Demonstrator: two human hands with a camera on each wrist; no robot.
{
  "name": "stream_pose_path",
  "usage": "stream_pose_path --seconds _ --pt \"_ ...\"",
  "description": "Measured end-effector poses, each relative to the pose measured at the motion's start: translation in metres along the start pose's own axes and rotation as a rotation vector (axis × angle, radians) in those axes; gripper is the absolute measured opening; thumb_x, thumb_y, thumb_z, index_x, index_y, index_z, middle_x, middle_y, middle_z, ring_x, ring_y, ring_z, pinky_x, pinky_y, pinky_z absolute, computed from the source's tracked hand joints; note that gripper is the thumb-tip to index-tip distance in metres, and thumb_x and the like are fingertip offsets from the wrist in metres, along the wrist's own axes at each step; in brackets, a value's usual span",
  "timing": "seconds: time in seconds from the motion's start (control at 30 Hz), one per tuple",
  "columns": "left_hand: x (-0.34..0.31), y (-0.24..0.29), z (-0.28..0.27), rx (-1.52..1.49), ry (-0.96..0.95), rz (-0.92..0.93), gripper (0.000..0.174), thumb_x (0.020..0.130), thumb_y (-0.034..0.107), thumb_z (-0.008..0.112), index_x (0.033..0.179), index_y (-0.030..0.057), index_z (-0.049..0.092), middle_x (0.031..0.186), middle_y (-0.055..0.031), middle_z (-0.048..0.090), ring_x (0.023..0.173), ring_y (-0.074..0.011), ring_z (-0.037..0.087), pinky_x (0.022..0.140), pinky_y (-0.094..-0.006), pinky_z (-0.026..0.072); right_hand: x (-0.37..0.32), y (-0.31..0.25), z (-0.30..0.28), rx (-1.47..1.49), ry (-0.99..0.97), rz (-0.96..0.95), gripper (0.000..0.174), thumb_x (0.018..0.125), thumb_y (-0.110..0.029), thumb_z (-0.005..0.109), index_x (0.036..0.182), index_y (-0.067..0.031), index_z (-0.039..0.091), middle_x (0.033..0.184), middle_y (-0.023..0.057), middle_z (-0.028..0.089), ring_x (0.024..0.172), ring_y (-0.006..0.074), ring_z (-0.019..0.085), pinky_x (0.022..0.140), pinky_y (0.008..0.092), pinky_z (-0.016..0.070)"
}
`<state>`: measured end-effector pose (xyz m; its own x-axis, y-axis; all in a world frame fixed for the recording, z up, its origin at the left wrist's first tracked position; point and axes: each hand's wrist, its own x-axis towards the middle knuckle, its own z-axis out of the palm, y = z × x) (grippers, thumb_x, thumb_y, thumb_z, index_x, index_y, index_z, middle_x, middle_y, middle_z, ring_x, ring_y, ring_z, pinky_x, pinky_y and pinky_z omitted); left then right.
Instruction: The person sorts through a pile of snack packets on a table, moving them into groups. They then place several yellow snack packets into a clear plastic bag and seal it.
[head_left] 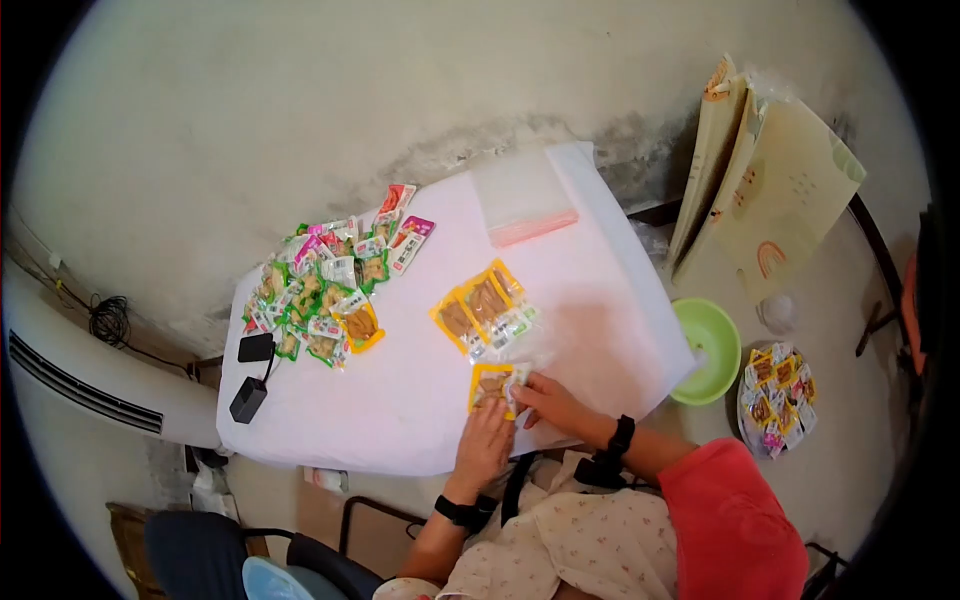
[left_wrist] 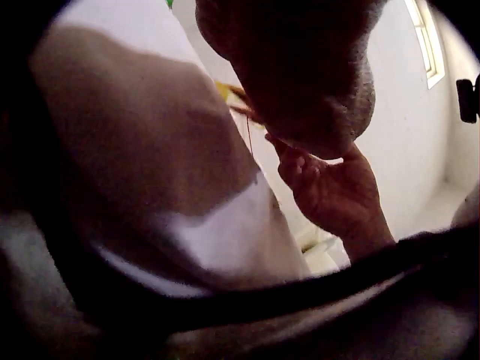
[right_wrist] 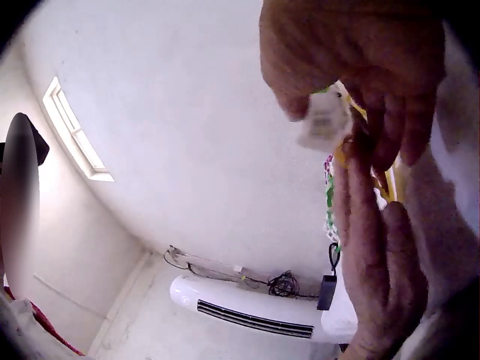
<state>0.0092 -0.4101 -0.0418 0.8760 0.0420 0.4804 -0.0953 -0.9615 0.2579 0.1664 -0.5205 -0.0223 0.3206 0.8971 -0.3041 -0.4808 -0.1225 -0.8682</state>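
Near the table's front edge lies a yellow-edged snack packet (head_left: 492,384). My left hand (head_left: 484,442) rests extended fingers on its lower part. From the right, my right hand (head_left: 556,406) pinches the packet's right side between thumb and fingers. In the right wrist view, the packet's pale corner (right_wrist: 325,124) shows beside my right hand (right_wrist: 352,56), with my left hand (right_wrist: 382,277) reaching up straight-fingered. My left hand (left_wrist: 300,75) hides most of the packet in the left wrist view; my right hand (left_wrist: 339,191) is beyond it.
Yellow-edged packets (head_left: 482,305) lie beyond my hands on the white-covered table (head_left: 420,430). A pile of mixed packets (head_left: 315,285) is at left, near a black device (head_left: 248,400). Clear bags (head_left: 525,195) lie at the back. A green basin (head_left: 707,350) and a filled bowl (head_left: 776,400) stand right.
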Motion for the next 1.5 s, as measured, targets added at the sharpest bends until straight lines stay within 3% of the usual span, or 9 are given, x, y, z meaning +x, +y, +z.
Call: stream_pose_path --seconds 0.13,0.23,0.53,0.8,1.17,1.23,1.37,1.43,1.5 --pt "0.007 0.021 -0.007 -0.062 -0.094 0.007 0.03 0.076 0.006 0.063 0.106 0.003 0.06 0.129 -0.015 0.05 0.118 -0.0363 0.049 0.096 -0.0494 0.0405 -0.017 0.015 -0.018 -0.097 0.022 -0.047 0.032 0.091 -0.022 0.055 0.116 -0.0029 0.055 0.094 0.0026 0.063 0.076 0.0097 0.059 0.058 0.023 0.0497" --pt "0.004 0.019 -0.007 -0.133 0.166 -0.039 0.023 0.073 0.007 0.068 0.095 0.0027 0.063 0.117 -0.0164 0.057 0.107 -0.036 0.054 0.088 -0.0435 0.046 -0.043 0.022 -0.038 -0.001 0.08 -0.097 0.028 0.088 -0.016 0.057 0.112 -0.002 0.058 0.092 0.0026 0.063 0.074 0.0098 0.059 0.059 0.0233 0.0487" --pt "0.069 0.011 0.0 0.093 0.206 -0.309 0.048 0.071 0.014 0.075 0.113 0.0016 0.056 0.1 -0.0162 0.056 0.089 -0.0342 0.055 0.075 -0.0407 0.0465 -0.087 0.01 -0.078 0.015 0.356 -0.094 0.024 0.085 -0.01 0.057 0.108 -0.0019 0.06 0.088 0.0024 0.064 0.069 0.0107 0.059 0.063 0.0237 0.0495" --pt "0.067 -0.009 0.016 0.036 0.22 -0.45 0.013 0.079 0.006 0.062 0.092 0.007 0.062 0.084 -0.0108 0.059 0.077 -0.0297 0.057 0.065 -0.0375 0.048 -0.063 0.008 -0.056 0.134 0.289 -0.053 0.031 0.087 -0.009 0.055 0.117 -0.0018 0.052 0.097 0.0059 0.062 0.075 0.0141 0.061 0.064 0.0287 0.0541" --pt "0.057 -0.008 0.028 -0.115 0.405 -0.36 0.01 0.079 -0.001 0.06 0.088 0.0022 0.061 0.083 -0.013 0.06 0.075 -0.03 0.058 0.066 -0.036 0.0484 0.026 0.032 -0.025 0.461 0.153 -0.097 0.038 0.09 -0.003 0.048 0.128 -0.004 0.043 0.117 0.0104 0.057 0.099 0.0209 0.06 0.081 0.0355 0.0542" --pt "0.052 -0.01 0.032 -0.118 0.447 -0.37 0.01 0.079 -0.001 0.059 0.088 0.0021 0.061 0.083 -0.0128 0.06 0.075 -0.0301 0.058 0.066 -0.036 0.0483 0.061 0.05 -0.035 -0.265 0.077 -0.599 0.023 0.089 -0.005 0.051 0.111 -0.0052 0.058 0.102 0.0066 0.063 0.094 0.0193 0.062 0.077 0.0315 0.0539" --pt "0.045 -0.014 0.037 -0.196 0.48 -0.386 0.01 0.079 -0.001 0.06 0.088 0.0034 0.061 0.082 -0.0123 0.06 0.075 -0.0301 0.058 0.066 -0.036 0.048 0.043 0.005 -0.031 -1.002 -0.004 -0.661 0.017 0.09 -0.009 0.052 0.102 -0.0022 0.061 0.095 0.009 0.065 0.093 0.0186 0.063 0.075 0.0299 0.0537" --pt "0.044 -0.016 0.036 -0.213 0.486 -0.371 0.013 0.078 -0.002 0.062 0.089 0.0039 0.061 0.082 -0.0125 0.061 0.075 -0.03 0.058 0.066 -0.036 0.048 0.036 -0.005 -0.021 0.127 0.03 0.011 0.021 0.091 -0.016 0.051 0.1 0.0009 0.06 0.091 0.0125 0.066 0.083 0.0182 0.066 0.066 0.0293 0.0543" --pt "0.045 -0.016 0.037 -0.224 0.496 -0.353 0.016 0.076 -0.003 0.063 0.09 0.0039 0.061 0.082 -0.0126 0.062 0.074 -0.0297 0.059 0.066 -0.0357 0.0483 0.036 -0.014 -0.021 0.035 0.065 0.097 0.022 0.092 -0.017 0.051 0.099 0.0021 0.059 0.089 0.0131 0.066 0.078 0.0176 0.066 0.062 0.0292 0.0542"
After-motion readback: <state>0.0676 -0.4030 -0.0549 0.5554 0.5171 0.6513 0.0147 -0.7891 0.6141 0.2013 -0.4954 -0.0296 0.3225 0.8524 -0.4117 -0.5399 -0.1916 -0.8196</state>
